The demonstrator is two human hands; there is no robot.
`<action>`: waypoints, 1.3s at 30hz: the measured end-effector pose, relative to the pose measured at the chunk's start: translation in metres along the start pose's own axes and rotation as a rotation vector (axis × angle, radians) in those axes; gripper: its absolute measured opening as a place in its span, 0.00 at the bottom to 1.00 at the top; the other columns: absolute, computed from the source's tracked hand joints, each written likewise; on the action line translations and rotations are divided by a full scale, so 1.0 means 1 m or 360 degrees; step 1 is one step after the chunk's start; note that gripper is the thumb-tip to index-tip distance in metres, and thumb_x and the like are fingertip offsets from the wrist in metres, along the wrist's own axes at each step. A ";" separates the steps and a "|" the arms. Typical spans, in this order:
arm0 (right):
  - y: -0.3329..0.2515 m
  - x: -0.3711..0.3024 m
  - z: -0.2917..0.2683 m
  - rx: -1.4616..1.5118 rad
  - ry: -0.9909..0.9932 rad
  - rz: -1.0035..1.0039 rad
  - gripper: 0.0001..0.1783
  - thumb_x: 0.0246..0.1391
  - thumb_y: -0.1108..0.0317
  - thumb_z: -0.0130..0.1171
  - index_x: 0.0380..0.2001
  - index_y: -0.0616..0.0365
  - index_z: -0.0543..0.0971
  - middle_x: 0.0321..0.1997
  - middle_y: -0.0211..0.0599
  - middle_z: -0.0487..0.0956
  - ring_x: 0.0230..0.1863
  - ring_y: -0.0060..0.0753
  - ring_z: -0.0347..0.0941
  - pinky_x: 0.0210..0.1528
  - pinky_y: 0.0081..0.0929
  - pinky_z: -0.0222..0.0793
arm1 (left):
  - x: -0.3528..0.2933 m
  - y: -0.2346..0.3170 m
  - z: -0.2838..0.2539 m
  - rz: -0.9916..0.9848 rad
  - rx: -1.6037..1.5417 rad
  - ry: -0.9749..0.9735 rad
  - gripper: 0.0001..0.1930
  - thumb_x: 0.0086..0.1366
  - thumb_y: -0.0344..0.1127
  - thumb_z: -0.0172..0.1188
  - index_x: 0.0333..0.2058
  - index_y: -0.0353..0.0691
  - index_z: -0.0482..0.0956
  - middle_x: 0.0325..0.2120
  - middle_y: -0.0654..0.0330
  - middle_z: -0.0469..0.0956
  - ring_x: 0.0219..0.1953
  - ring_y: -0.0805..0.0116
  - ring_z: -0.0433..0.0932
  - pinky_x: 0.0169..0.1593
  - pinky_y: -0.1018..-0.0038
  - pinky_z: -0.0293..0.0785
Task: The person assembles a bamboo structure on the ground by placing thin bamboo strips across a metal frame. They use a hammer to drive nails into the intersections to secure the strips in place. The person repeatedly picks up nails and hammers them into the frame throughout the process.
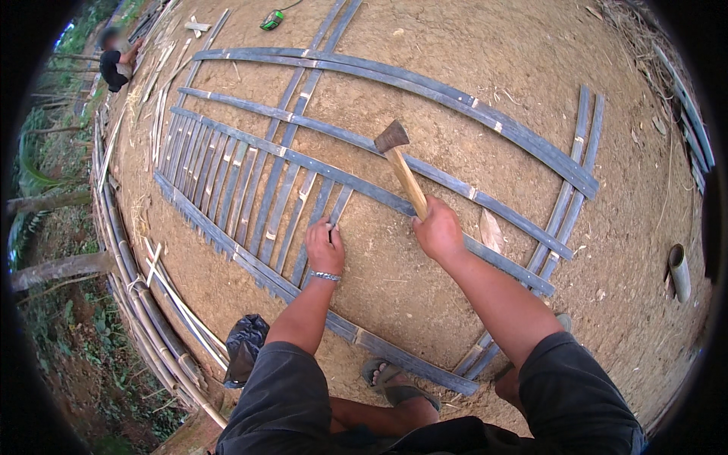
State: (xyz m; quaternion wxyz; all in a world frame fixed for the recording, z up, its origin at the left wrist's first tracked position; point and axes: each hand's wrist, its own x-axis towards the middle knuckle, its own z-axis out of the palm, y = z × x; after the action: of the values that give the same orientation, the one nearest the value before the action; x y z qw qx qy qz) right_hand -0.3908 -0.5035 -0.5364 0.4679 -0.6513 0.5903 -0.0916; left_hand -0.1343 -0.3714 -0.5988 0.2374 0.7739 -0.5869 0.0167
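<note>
My right hand (440, 229) grips the wooden handle of a hatchet (410, 182), its dark blade raised over the split-bamboo frame. My left hand (324, 247), wearing a chain bracelet (324, 275), is over the last short bamboo slat (342, 203) of a close row. Its fingers are curled together, and a small dark spot shows between them; what they hold is too small to tell. The slats bridge two long bamboo strips, an upper strip (364, 183) and a lower strip (262, 267). Pale node bands mark the strips.
More long bamboo strips (432, 92) cross the dirt ground. A green tape measure (271, 20) lies at the far side. A black plastic bag (246, 347) sits by my left leg, near bamboo poles (136, 292) along the edge. A cut bamboo tube (679, 273) lies right. Another person (115, 64) crouches far left.
</note>
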 end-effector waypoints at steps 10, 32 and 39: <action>0.000 0.000 0.002 0.0027 0.0025 0.0014 0.25 0.55 0.69 0.67 0.55 0.64 0.76 0.52 0.59 0.80 0.54 0.60 0.78 0.60 0.47 0.74 | 0.000 0.001 -0.001 -0.0010 -0.0027 0.0011 0.06 0.65 0.27 0.64 0.37 0.34 0.76 0.45 0.45 0.82 0.49 0.43 0.78 0.55 0.53 0.73; -0.001 0.000 0.004 0.0000 0.0061 -0.0007 0.19 0.54 0.68 0.67 0.47 0.63 0.77 0.47 0.59 0.80 0.51 0.63 0.78 0.56 0.51 0.74 | -0.003 0.003 0.000 -0.0089 -0.0046 0.0020 0.06 0.65 0.26 0.64 0.37 0.34 0.76 0.46 0.46 0.82 0.49 0.44 0.79 0.57 0.53 0.72; 0.000 0.001 0.007 0.0054 0.0115 0.0078 0.25 0.54 0.65 0.71 0.53 0.64 0.77 0.46 0.61 0.81 0.51 0.63 0.79 0.57 0.49 0.74 | -0.004 0.005 -0.001 -0.0129 -0.0075 0.0006 0.06 0.65 0.27 0.63 0.38 0.34 0.76 0.48 0.45 0.82 0.50 0.43 0.78 0.58 0.53 0.72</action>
State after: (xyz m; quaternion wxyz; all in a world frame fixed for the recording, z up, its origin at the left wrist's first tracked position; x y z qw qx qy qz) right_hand -0.3855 -0.5004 -0.5406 0.4595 -0.6248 0.6209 -0.1136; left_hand -0.1394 -0.3682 -0.5973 0.2571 0.7913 -0.5547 -0.0051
